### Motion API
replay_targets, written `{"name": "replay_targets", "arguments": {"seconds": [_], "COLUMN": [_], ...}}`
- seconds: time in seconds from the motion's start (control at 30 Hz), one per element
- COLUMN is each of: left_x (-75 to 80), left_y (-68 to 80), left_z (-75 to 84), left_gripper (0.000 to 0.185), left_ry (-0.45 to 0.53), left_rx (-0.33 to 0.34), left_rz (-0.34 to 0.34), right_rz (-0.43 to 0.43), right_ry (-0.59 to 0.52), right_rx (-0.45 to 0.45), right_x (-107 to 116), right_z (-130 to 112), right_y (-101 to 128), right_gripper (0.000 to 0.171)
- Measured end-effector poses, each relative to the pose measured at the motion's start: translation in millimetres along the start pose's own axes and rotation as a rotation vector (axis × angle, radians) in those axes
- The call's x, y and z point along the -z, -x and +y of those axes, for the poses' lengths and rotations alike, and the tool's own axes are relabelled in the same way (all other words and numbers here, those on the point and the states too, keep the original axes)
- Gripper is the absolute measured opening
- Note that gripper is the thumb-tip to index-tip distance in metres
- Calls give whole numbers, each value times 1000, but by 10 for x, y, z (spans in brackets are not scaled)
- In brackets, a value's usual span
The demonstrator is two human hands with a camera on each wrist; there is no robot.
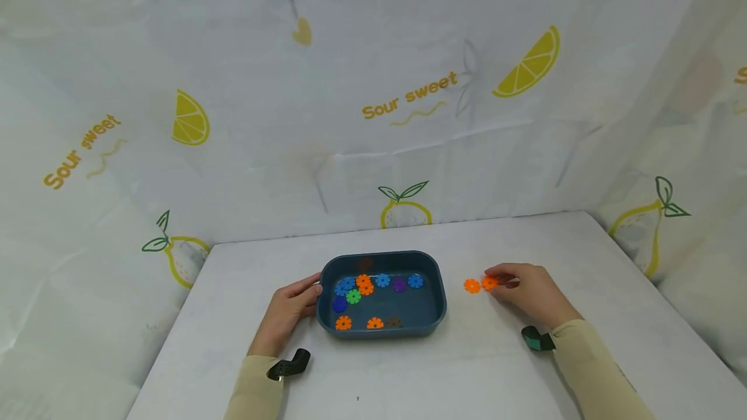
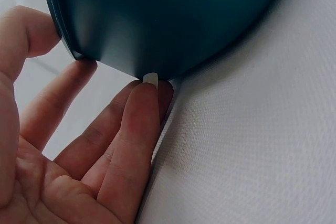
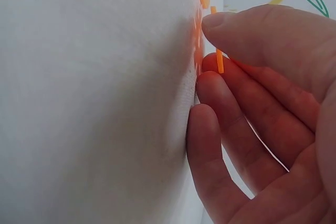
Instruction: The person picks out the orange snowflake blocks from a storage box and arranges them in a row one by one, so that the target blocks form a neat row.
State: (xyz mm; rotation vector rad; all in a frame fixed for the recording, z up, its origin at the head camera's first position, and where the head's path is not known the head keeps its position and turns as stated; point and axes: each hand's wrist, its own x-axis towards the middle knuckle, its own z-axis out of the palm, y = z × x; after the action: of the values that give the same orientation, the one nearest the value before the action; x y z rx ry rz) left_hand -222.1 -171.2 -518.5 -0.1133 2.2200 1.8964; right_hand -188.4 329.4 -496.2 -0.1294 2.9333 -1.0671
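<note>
A dark blue tray sits mid-table and holds several flat snowflake discs in blue, orange, green and purple. My left hand rests against the tray's left end. In the left wrist view its straight fingers touch the tray's outer wall, with the thumb near the rim. To the right of the tray, my right hand pinches an orange disc between thumb and fingers, on or just above the table. The right wrist view shows that disc edge-on. A second orange disc lies just left of it.
The white table is walled on three sides by a lemon-printed cloth. Its right edge runs close to the right cloth wall. Black wrist straps sit on both cream sleeves.
</note>
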Motion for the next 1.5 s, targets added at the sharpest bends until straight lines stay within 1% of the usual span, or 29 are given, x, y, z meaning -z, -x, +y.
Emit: {"name": "replay_targets", "arguments": {"seconds": [0.2,0.33,0.6,1.07,1.3,1.5], "left_x": [-9,-15,-9,-3,0,2], "left_y": [17,21,11,-4,-8,-7], "left_z": [-1,-20,-5,1,11,8], "left_gripper": [51,49,51,49,47,48], "left_ry": [-3,-3,-7,-4,-10,-8], "left_rx": [-5,-7,-18,-6,-7,-5], "left_rz": [9,3,6,7,16,12], "right_rz": [-4,-10,1,15,17,12], "right_ry": [0,0,1,23,13,22], "right_rx": [-6,-11,16,16,25,8], "right_x": [-10,-14,-14,-13,5,3], "right_z": [11,13,0,25,23,11], "right_y": [9,27,-2,-27,-39,-31], "right_gripper": [33,33,33,32,30,29]}}
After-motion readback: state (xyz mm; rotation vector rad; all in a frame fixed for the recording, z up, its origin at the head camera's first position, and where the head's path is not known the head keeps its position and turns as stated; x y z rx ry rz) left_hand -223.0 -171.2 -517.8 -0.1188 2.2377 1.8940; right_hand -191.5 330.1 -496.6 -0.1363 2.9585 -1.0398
